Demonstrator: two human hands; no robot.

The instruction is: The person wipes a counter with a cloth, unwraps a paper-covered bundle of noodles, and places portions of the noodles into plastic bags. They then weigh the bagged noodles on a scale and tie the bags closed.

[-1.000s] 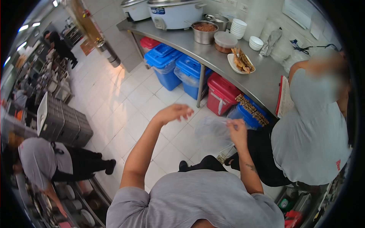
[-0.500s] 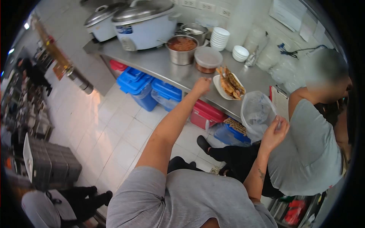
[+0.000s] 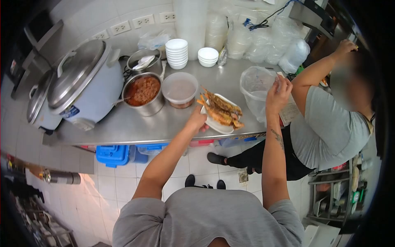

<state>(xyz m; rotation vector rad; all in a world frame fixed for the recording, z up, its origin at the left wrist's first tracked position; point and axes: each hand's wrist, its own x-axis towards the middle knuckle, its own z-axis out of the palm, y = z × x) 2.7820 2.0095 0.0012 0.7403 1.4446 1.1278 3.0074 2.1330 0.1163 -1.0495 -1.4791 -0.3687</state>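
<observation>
At the counter's front edge, my left hand [image 3: 197, 120] grips the left rim of a white plate [image 3: 217, 126], its fingers curled round the rim. Browned whole fried fish [image 3: 222, 110] lie on the plate, tails toward the back left. My right hand [image 3: 279, 95] pinches the upper right edge of a clear plastic bag [image 3: 252, 91], which hangs with its mouth spread, just right of the plate. A lidded plastic tub [image 3: 180, 88] with reddish-brown contents stands behind my left hand, beside a steel pot of red sauced food [image 3: 142, 91].
Two large rice cookers [image 3: 84, 78] stand at the counter's left end. Stacked white bowls [image 3: 177, 53] and bagged containers [image 3: 263, 43] line the wall. A co-worker [image 3: 335, 123] stands close on my right, one arm raised. Blue-lidded bins [image 3: 113, 155] sit under the counter.
My left hand has come from beside the counter edge to hold the plate's rim. The bag in my right hand is now over the counter beside the plate. My view has turned.
</observation>
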